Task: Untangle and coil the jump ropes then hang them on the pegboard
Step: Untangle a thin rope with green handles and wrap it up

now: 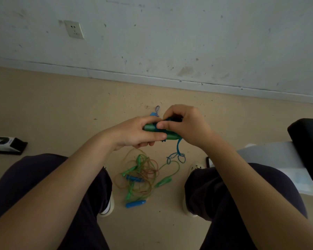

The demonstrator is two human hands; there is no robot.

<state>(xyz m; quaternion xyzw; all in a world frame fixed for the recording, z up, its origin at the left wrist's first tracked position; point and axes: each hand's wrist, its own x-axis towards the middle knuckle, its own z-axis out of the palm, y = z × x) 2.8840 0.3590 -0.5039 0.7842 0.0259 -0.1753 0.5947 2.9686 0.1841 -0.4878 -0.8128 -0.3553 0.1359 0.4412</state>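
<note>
Jump-rope handles (156,131), dark green, sit bunched between both hands at mid-frame, above the floor and between the knees of a seated person. Left hand (134,134) curls round the left end of the bundle, thumb laid along its lower side, fingers wrapped underneath. Right hand (186,125) closes over the right end from above, thumb tip pressed onto the top of the green handles, fingers hooked over the far side; something dark shows under those fingers, too hidden to name. Blue cord (178,152) drops from the right end of the bundle, just below the right palm, and ends in small loops close to the floor. A patterned blue-and-white loop (158,110) pokes up behind the hands.

Tangle of ropes (143,172) lies on the tan floor (61,105) directly below the hands, well apart from them: yellowish and reddish cords heaped in loose rings, with light green handles and two blue handles (135,204) mixed in. One green handle (163,182) lies at the heap's right edge.

White shoes flank the heap on both sides. Wall socket (74,29) upper left. Black-and-white box (5,144) on floor at left edge. Black cushion (307,147) over a white surface at right.
</note>
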